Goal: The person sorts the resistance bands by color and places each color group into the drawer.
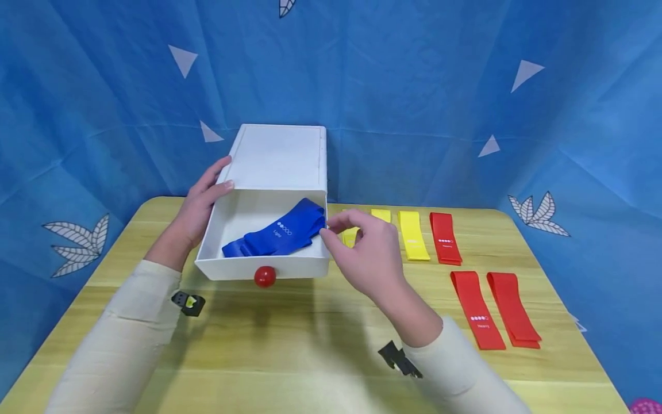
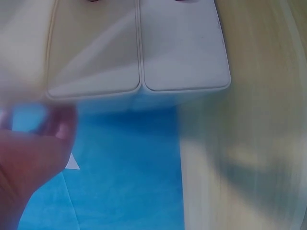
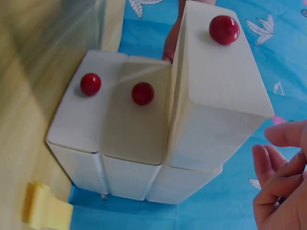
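A white drawer cabinet [image 1: 279, 155] stands at the back of the table with its top drawer [image 1: 227, 269] pulled out. Inside that drawer lie blue resistance bands [image 1: 281, 233], the upper one printed "Light". My left hand [image 1: 193, 210] rests against the cabinet's left side, thumb near the top front edge. Over the drawer's right rim is my right hand [image 1: 369, 253], fingers loosely bent with nothing between them. Its thumb and index tips overlap the rim in the head view. The right wrist view shows this hand's fingers [image 3: 273, 191] apart from the drawer.
Several yellow bands [image 1: 414, 236] lie right of the cabinet, one partly behind my right hand. Red bands [image 1: 478, 310] marked "Heavy" lie farther right. Two lower drawers with red knobs [image 3: 143, 93] are closed. A blue patterned curtain [image 1: 414, 103] hangs behind the table.
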`<state>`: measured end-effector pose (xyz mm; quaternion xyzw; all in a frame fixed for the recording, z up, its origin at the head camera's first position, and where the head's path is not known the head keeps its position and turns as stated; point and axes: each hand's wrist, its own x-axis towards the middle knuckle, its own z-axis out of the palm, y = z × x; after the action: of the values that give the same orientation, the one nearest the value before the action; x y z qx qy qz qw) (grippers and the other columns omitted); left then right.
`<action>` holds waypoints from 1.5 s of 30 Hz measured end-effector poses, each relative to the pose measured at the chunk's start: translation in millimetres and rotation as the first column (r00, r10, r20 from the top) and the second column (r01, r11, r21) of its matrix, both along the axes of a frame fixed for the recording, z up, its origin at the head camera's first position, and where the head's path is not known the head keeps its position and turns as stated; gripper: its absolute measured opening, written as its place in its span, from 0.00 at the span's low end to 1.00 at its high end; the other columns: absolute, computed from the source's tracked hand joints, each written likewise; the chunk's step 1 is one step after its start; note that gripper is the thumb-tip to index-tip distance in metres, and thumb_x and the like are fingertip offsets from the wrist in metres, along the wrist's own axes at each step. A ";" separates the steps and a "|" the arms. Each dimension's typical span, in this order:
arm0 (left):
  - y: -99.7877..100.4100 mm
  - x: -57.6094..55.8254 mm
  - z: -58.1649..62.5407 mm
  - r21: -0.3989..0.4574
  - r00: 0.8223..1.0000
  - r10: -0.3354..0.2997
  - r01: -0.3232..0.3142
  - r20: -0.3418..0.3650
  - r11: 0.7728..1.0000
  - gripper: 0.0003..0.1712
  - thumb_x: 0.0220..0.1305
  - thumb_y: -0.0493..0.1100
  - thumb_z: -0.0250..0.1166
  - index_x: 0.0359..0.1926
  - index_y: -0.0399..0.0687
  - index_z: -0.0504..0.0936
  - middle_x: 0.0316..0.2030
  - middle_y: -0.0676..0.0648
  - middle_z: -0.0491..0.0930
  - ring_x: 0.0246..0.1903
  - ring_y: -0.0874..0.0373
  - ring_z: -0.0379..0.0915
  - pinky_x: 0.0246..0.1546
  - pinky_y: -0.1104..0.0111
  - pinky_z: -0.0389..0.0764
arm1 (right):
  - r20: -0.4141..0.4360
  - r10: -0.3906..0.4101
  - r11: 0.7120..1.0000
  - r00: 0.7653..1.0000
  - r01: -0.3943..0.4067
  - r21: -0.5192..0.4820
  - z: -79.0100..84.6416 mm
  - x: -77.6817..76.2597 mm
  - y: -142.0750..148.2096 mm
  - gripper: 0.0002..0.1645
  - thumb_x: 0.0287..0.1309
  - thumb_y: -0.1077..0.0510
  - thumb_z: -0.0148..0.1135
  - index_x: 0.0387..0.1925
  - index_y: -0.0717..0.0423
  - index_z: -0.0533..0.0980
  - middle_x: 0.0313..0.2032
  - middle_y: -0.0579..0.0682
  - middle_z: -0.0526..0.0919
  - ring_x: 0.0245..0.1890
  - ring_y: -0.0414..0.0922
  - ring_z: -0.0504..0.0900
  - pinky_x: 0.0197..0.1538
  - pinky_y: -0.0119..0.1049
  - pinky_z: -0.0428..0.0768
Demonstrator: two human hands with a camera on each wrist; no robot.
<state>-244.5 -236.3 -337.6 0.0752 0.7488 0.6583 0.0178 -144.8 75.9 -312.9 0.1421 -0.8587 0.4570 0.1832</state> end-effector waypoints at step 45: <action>-0.7 -0.1 14.0 -0.182 0.999 0.028 -0.023 0.027 0.983 0.40 0.72 0.62 0.54 0.79 0.67 0.50 0.72 0.39 0.55 0.61 0.40 0.64 0.54 0.51 0.77 | -0.146 0.245 0.898 0.958 -0.281 -0.338 -66.2 56.7 -52.6 0.11 0.56 0.61 0.74 0.43 0.53 0.86 0.40 0.44 0.88 0.11 0.34 0.62 0.12 0.29 0.61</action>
<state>-244.6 -237.0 -323.6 0.0539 0.8063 0.5884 0.0269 -88.1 23.3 -379.1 0.2442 -0.7246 0.6174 0.1849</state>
